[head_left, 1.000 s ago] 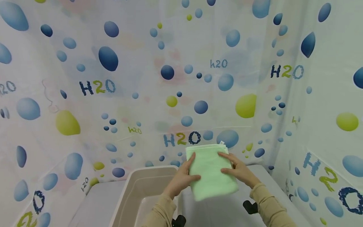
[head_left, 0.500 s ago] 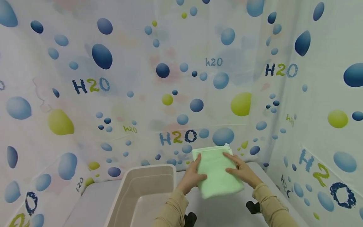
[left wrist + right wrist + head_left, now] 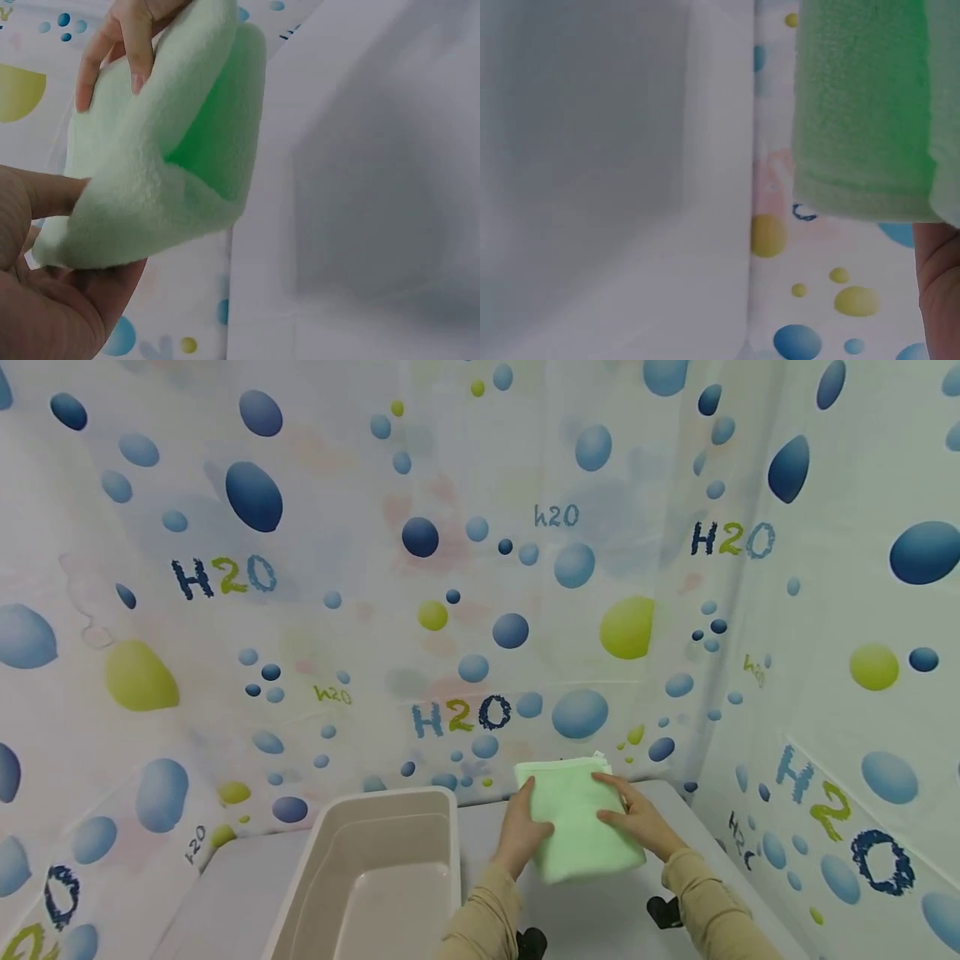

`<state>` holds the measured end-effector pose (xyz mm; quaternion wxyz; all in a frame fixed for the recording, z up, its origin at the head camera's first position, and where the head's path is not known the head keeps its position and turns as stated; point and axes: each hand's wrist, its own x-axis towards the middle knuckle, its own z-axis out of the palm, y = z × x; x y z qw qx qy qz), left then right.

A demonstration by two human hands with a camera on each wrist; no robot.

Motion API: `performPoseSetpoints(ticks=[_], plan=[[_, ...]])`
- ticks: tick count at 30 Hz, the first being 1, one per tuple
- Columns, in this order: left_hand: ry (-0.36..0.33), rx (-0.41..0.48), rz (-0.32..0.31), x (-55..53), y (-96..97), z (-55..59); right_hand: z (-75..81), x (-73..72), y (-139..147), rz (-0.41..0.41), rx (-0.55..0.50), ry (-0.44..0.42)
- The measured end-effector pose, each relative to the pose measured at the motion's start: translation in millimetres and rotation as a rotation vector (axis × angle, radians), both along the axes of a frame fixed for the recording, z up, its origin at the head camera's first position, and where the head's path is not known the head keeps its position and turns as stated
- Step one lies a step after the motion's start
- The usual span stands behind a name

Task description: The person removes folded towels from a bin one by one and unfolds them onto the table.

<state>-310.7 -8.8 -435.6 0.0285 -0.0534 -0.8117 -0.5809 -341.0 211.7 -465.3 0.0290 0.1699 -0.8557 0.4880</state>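
Observation:
A folded light green towel (image 3: 577, 827) is held up between both hands, above the grey-white table surface. My left hand (image 3: 522, 835) grips its left side, thumb on the near face. On the right side, my right hand (image 3: 641, 818) holds it with the thumb and a finger on the same face. A small white tag (image 3: 597, 756) sticks out at its top edge. The left wrist view shows the folded layers of the towel (image 3: 142, 165) gaping apart at one end. In the right wrist view, only part of the right hand (image 3: 941, 289) shows below the towel.
A beige plastic tub (image 3: 454, 852) stands on the table (image 3: 240, 877) to the left of the towel. Behind and at the sides hangs a white curtain (image 3: 360, 643) with blue and green drops. Dark wrist-worn pieces show by both sleeves.
The towel has moved right, away from the tub, and a little lower against the curtain, still in both hands. The head view has turned slightly right and down.

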Motion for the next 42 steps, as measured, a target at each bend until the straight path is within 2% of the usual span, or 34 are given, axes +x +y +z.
performPoseSetpoints(ticks=[5, 10, 13, 18, 23, 25, 30, 35, 38, 42], plan=[[0.0, 0.011, 0.09, 4.9, 14.3, -9.8, -12.3, 0.3, 3, -0.051, 0.004, -0.051], [-0.006, 0.043, 0.137, 9.6, 25.3, -24.8, -28.4, 3.5, 5, -0.082, -0.004, -0.055], [-0.001, 0.06, 0.142, 11.9, 28.9, -37.3, -39.9, 5.7, 6, -0.087, -0.004, -0.05], [0.0, 0.049, 0.114, 14.4, 31.3, -62.3, -59.1, 9.6, 4, -0.112, -0.002, -0.042], [-0.086, 0.072, 0.062, 15.2, 31.0, -87.6, -77.8, 11.3, 3, -0.151, 0.011, -0.041], [-0.091, 0.066, 0.032, 15.1, 29.5, -94.4, -86.5, 9.7, 3, -0.163, 0.017, -0.026], [-0.081, 0.068, -0.069, 19.8, 22.4, -103.7, -101.4, 8.1, 2, -0.177, 0.039, 0.0], [-0.063, 0.056, -0.142, 23.1, 17.6, -117.4, -107.3, 11.8, -1, -0.156, 0.07, -0.073], [-0.071, 0.01, -0.136, 23.2, 16.1, -122.4, -110.3, 12.5, 0, -0.124, 0.103, -0.098], [-0.126, -0.066, -0.077, 22.3, 15.7, -123.3, -114.4, 11.1, 3, -0.082, 0.11, -0.107]])
